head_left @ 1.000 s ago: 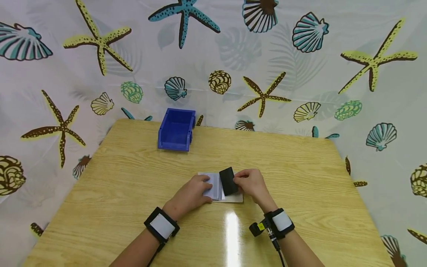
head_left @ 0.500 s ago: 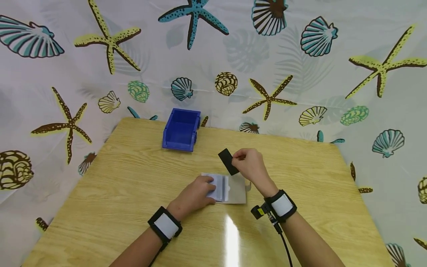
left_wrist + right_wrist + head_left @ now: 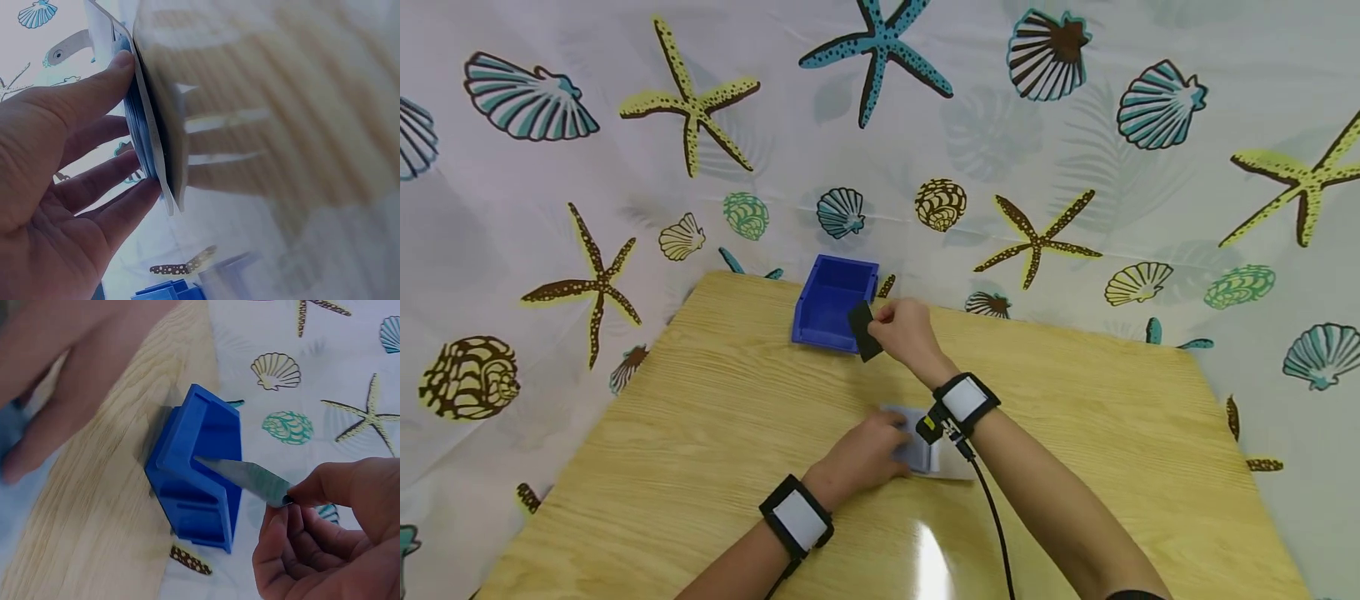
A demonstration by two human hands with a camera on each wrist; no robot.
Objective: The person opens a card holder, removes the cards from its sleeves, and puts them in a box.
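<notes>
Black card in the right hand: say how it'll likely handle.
The black card is probably stiff: pinched at one edge by the right hand, it shows no droop. Looks thin, so likely light; its sheen suggests slipperiness.

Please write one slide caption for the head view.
Right hand holds a card near the bin; left hand touches an open wallet.

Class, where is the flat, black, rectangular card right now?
Near the middle of the head view, the flat black rectangular card is pinched in the right hand, visually overlapping the near right corner of the open blue plastic bin.
</notes>
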